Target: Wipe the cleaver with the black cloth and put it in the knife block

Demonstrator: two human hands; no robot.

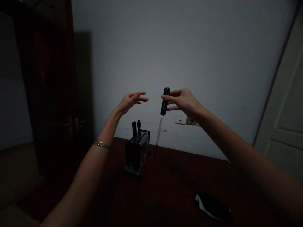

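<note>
Pinched by its black handle, a knife [165, 102] hangs blade down from my right hand [183, 100]. Its long thin blade slants down toward the dark red table, to the right of a black knife block [137, 149]. Two black handles [134, 128] stick up from the block's top. My left hand [131, 101] hovers above the block with fingers stretched out and nothing in them. A bracelet circles the left wrist.
A dark object with a pale edge [213, 206] lies on the table [165, 189] at the front right; its kind is unclear in the dim light. Wall sockets [181, 119] sit behind my right hand. A dark door stands at left, a pale door [284, 132] at right.
</note>
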